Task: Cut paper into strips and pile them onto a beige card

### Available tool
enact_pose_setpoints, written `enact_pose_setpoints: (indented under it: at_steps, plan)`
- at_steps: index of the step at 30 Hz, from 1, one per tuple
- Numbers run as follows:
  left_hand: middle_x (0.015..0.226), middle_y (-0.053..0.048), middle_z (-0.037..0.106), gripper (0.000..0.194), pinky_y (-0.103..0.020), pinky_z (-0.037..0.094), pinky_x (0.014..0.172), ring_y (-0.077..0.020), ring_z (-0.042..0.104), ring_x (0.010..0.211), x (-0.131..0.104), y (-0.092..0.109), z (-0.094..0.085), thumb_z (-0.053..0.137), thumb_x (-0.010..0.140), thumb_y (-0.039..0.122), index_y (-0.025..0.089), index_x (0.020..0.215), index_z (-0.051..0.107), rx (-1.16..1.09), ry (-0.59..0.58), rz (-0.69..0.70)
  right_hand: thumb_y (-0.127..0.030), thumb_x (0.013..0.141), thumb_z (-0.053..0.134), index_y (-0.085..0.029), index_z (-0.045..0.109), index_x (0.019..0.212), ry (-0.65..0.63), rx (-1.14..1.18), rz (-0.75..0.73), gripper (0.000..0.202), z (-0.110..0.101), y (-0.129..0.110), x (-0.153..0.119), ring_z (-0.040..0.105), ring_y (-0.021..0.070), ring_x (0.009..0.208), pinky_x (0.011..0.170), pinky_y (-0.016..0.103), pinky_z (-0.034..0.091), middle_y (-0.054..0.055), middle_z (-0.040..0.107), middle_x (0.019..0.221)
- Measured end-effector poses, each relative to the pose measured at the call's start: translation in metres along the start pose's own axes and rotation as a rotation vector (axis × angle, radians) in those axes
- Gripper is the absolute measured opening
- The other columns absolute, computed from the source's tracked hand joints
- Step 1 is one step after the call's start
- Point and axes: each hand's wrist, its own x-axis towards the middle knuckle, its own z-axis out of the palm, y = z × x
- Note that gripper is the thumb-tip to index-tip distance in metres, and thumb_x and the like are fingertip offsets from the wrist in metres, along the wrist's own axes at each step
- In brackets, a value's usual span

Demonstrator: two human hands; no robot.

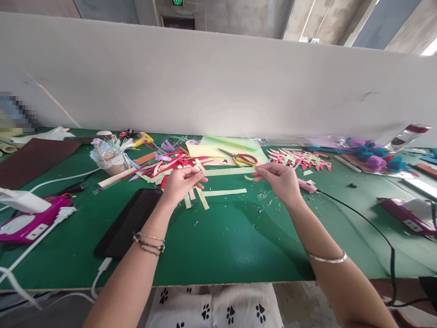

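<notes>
A pale green paper strip (pixel 230 171) is stretched level between my two hands above the green table. Its left end is pinched in my left hand (pixel 184 182), and my right hand (pixel 280 181) pinches the other end. Below it lies another pale green strip (pixel 225 192). Behind the strip, scissors (pixel 239 157) with yellow and red handles rest on pale yellow paper sheets (pixel 205 150). Beside my left hand is a tangled pile of red, pink and green paper strips (pixel 175 166). Close to my right hand sits a pink glue gun (pixel 306 186), partly hidden.
A black tablet (pixel 131 223) lies left, plugged into a white cable. Purple power strips (pixel 44 223) sit at both sides. A wrapped pot (pixel 112 159) stands back left. Woven red-and-white paper pieces (pixel 300 158) and purple and blue pompoms (pixel 377 157) lie right. A white partition (pixel 218 82) closes the back.
</notes>
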Motion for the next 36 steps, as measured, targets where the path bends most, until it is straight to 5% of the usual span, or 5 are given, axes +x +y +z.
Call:
enact_pose_setpoints:
  at_steps: [4, 10, 19, 25, 36]
  plan:
    - [0.077, -0.006, 0.070, 0.040, -0.025, 0.047, 0.052, -0.0149, 0.062, 0.055, 0.001, -0.004, -0.002, 0.059, 0.070, 0.054, 0.015, 0.077, 0.065, 0.110, -0.079, -0.054, -0.035, 0.072, 0.065, -0.016, 0.067, 0.076, -0.128, -0.090, 0.062, 0.019, -0.002, 0.001, 0.008, 0.068, 0.0181, 0.063, 0.068, 0.032, 0.053, 0.004, 0.070, 0.069]
    - [0.084, -0.003, 0.069, 0.037, -0.025, 0.041, 0.055, -0.0176, 0.063, 0.065, 0.001, -0.007, -0.004, 0.047, 0.078, 0.052, 0.021, 0.089, 0.063, 0.574, 0.226, 0.014, -0.027, 0.083, 0.051, -0.017, 0.067, 0.087, -0.444, -0.668, 0.062, 0.019, 0.012, 0.015, 0.032, 0.067, 0.0153, 0.068, 0.067, 0.026, 0.052, 0.005, 0.071, 0.079]
    - [0.089, 0.000, 0.068, 0.030, -0.024, 0.036, 0.051, -0.0164, 0.060, 0.066, 0.000, -0.004, -0.004, 0.042, 0.082, 0.044, 0.023, 0.095, 0.059, 0.741, 0.290, 0.028, -0.014, 0.074, 0.061, -0.022, 0.066, 0.096, -0.488, -1.218, 0.056, 0.024, 0.003, 0.038, 0.067, 0.059, 0.0245, 0.095, 0.070, 0.029, 0.046, 0.009, 0.064, 0.105]
    - [0.085, 0.001, 0.068, 0.024, -0.023, 0.034, 0.050, -0.0149, 0.060, 0.064, -0.001, -0.005, -0.003, 0.043, 0.082, 0.039, 0.023, 0.086, 0.061, 0.735, 0.281, 0.030, -0.016, 0.078, 0.053, -0.017, 0.066, 0.082, -0.493, -1.193, 0.039, 0.013, 0.004, 0.038, 0.077, 0.062, 0.0215, 0.081, 0.063, 0.027, 0.044, 0.010, 0.067, 0.089]
    - [0.086, -0.002, 0.065, 0.026, -0.020, 0.035, 0.046, -0.0130, 0.058, 0.062, -0.001, -0.007, 0.009, 0.041, 0.083, 0.036, 0.021, 0.095, 0.058, 0.659, 0.103, 0.170, -0.030, 0.076, 0.050, -0.013, 0.064, 0.088, -0.238, -0.575, -0.195, 0.025, -0.020, -0.040, 0.102, 0.064, 0.0156, 0.073, 0.068, 0.028, 0.049, 0.007, 0.069, 0.079]
